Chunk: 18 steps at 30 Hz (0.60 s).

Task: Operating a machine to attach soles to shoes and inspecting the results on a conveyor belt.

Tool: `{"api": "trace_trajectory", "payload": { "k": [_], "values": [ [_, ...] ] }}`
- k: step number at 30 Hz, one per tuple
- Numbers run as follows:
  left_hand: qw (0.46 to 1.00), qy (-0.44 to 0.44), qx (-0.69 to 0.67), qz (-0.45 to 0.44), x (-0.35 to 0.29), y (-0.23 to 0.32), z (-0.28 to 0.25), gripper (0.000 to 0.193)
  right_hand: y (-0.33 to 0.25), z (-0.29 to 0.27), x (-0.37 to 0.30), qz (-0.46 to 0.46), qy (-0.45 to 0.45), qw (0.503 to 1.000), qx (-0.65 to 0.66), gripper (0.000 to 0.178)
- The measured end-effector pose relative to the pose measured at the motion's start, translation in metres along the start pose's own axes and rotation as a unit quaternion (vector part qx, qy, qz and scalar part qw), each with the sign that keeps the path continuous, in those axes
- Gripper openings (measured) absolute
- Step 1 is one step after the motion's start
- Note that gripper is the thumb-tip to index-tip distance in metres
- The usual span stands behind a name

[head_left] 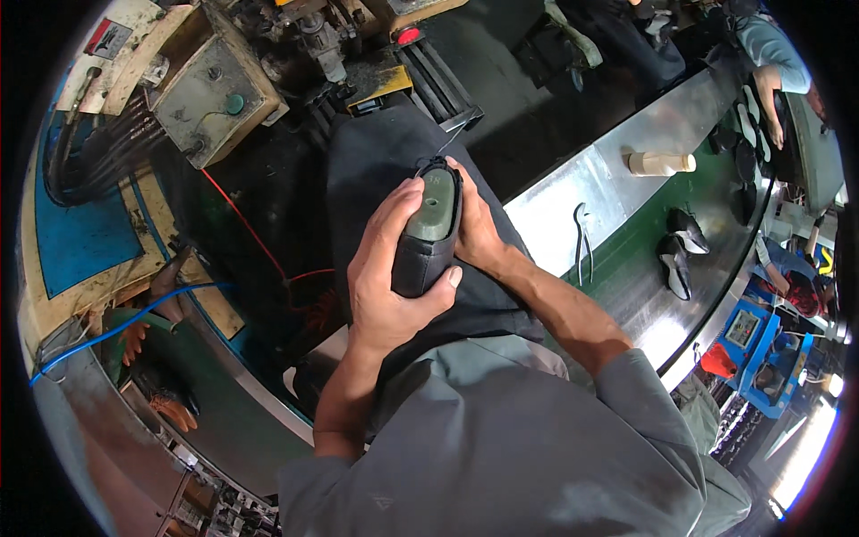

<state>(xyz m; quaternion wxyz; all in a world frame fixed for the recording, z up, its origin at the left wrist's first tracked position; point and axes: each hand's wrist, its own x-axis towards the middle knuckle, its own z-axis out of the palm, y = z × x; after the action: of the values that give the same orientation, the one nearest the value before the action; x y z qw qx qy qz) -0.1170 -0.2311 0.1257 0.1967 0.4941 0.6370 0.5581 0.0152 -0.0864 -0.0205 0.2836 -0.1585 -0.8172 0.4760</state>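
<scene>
Above my lap I hold a black shoe upper (422,267) fitted around a green shoe last (436,208), whose top has a small hole. My left hand (385,277) wraps the near left side, thumb across the black heel part and fingers along the last's left edge. On the far right side, my right hand (474,224) grips the upper, its fingers partly hidden behind it. A dark lace or thread trails from the far end of the upper. Dark cloth (394,161) covers my lap beneath.
Right, a metal bench with a green belt (617,242) bears pincers (583,243), a cream bottle (660,163) and black-and-white shoes (676,268). A machine with a control box (215,103) stands front left. A blue hose (116,324) runs left. Other people work at far right.
</scene>
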Motion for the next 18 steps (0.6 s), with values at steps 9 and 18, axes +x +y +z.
{"api": "trace_trajectory", "payload": {
  "k": [9, 18],
  "values": [
    [0.999, 0.047, 0.000, 0.000, 0.003, 0.006, 0.009, 0.082, 0.004, -0.004, 0.003, -0.020, 0.010, 0.999, -0.029, 0.100],
    [0.929, 0.151, -0.240, -0.236, 0.058, -0.029, -0.068, 0.075, -0.114, -0.046, 0.076, 0.229, -0.229, 0.946, 0.031, 0.113]
  ]
}}
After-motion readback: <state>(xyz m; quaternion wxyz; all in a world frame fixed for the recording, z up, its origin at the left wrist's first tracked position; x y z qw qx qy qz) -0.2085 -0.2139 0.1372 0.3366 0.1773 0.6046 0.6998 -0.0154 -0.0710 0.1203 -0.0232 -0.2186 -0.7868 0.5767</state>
